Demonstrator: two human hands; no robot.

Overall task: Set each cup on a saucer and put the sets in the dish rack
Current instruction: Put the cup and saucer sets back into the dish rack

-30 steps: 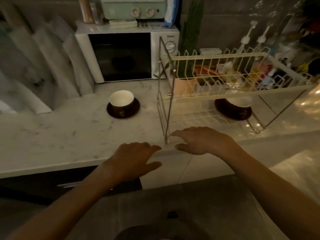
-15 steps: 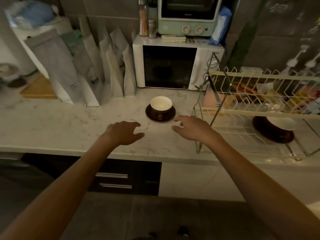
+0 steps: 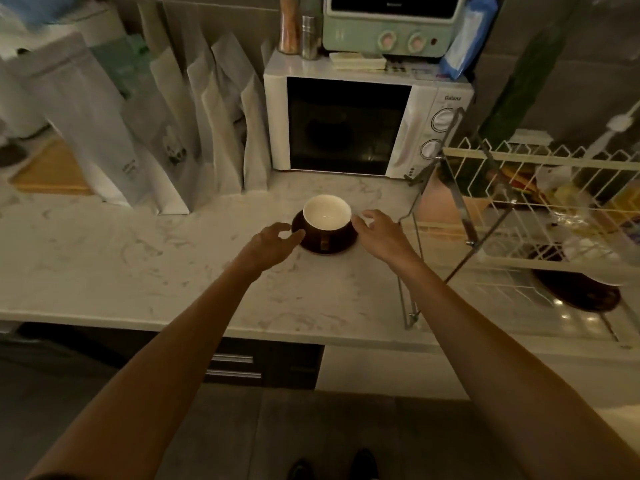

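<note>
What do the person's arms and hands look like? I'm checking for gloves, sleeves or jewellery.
Both forearms are bare right up to the frame edge: no sleeves show. The left hand and right hand are ungloved, with no ring, watch or bracelet visible in this dim light.

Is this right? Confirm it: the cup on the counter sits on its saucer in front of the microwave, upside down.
Not quite. In the head view the cup is upright, its pale inside showing. The rest holds: it sits on its saucer on the counter, in front of the microwave.

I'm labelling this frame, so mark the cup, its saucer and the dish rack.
cup [image 3: 325, 216]: head view, white inside.
saucer [image 3: 341, 244]: head view, front rim.
dish rack [image 3: 540, 161]: head view, upper white rail.
</note>
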